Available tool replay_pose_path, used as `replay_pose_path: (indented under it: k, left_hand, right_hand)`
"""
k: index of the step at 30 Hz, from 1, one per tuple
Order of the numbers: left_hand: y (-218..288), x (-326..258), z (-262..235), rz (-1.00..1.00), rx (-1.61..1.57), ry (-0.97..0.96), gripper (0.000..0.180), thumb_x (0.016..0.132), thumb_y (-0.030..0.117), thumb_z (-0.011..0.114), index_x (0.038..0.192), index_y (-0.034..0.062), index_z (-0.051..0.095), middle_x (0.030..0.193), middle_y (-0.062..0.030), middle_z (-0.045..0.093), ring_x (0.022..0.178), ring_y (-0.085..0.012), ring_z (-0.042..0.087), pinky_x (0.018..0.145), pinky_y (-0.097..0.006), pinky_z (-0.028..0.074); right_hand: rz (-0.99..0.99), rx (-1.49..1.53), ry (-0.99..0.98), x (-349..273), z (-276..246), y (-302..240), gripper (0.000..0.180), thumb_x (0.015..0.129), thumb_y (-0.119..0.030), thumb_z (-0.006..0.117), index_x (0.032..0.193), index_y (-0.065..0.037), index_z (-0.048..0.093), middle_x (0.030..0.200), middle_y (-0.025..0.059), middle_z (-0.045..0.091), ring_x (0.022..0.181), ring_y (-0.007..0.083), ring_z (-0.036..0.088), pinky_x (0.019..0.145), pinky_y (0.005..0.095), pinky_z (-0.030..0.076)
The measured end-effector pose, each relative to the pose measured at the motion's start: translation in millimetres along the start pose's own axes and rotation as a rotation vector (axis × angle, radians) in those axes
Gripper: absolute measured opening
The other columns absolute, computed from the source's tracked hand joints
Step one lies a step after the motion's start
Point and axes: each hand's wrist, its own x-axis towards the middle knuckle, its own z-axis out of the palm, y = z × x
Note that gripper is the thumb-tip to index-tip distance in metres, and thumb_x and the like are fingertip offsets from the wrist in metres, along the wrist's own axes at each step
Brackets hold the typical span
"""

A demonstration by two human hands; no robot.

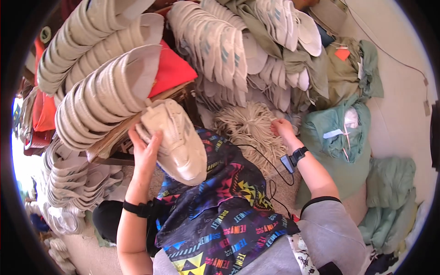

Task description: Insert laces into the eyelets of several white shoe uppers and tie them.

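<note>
A cream sneaker upper point(172, 130) with punched eyelets and a rounded toe hangs in front of me, toe toward my lap. Gripping it along its left side is my left hand point(145, 149), thumb on the outside and fingers partly hidden behind the heel end. To the right lies a big tied bundle of off-white shoelaces point(247, 123). My right hand point(284, 128) is at the right edge of that bundle, fingers curled and pinching at the laces. How many strands it pinches is too small to make out.
Nested stacks of uppers point(101, 101) lean on a wooden stand point(110, 142) at left, beside a red cloth point(174, 68). More stacked uppers point(211, 46) rise at the back. Green sacks point(321, 123) lie at right. A cable point(389, 50) crosses the floor. A patterned apron point(224, 201) covers my lap.
</note>
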Motion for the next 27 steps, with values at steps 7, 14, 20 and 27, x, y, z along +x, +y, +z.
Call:
replay_pose_path:
  k: [7,14,20,27]
  left_hand:
    - [-15.0,-2.1,-1.8,0.058,-0.023,-0.058,0.067,0.094,0.016,0.061,0.144,0.0001,0.020,0.139,-0.0165,0.039,0.125,-0.0221,0.042,0.107,-0.034,0.032]
    - [-21.4,-5.2,-8.7,0.021,-0.056,-0.075,0.065,0.097,0.017,0.057,0.147,0.0021,0.018,0.139,-0.0140,0.040,0.127,-0.0201,0.039,0.109,-0.033,0.029]
    - [-16.3,-4.7,-4.1,0.055,-0.019,-0.064,0.065,0.097,0.017,0.056,0.147,0.0024,0.018,0.140,-0.0137,0.040,0.126,-0.0200,0.040,0.109,-0.033,0.029]
    - [-2.2,-8.0,-4.3,0.034,0.016,-0.071,0.062,0.096,0.019,0.057,0.146,0.0033,0.024,0.138,-0.0136,0.041,0.126,-0.0210,0.040,0.109,-0.033,0.028]
  right_hand:
    - [-0.445,-0.432,0.027,13.6,13.0,54.3,0.015,0.081,-0.015,0.069,0.085,0.000,0.068,0.081,0.0165,0.068,0.073,0.0260,0.066,0.067,0.0393,0.050]
    - [-0.679,-0.873,0.281,-2.3,60.7,41.9,0.024,0.078,-0.016,0.069,0.097,-0.003,0.062,0.098,0.0199,0.063,0.096,0.0376,0.060,0.082,0.0456,0.047]
    - [-0.851,-0.829,0.449,-3.4,67.9,33.0,0.024,0.075,-0.006,0.063,0.098,-0.005,0.058,0.098,0.0137,0.057,0.098,0.0344,0.054,0.084,0.0445,0.042]
    - [-1.090,-1.176,0.290,23.1,60.3,20.1,0.011,0.076,-0.007,0.056,0.086,-0.008,0.061,0.092,0.0107,0.057,0.095,0.0283,0.054,0.085,0.0405,0.039]
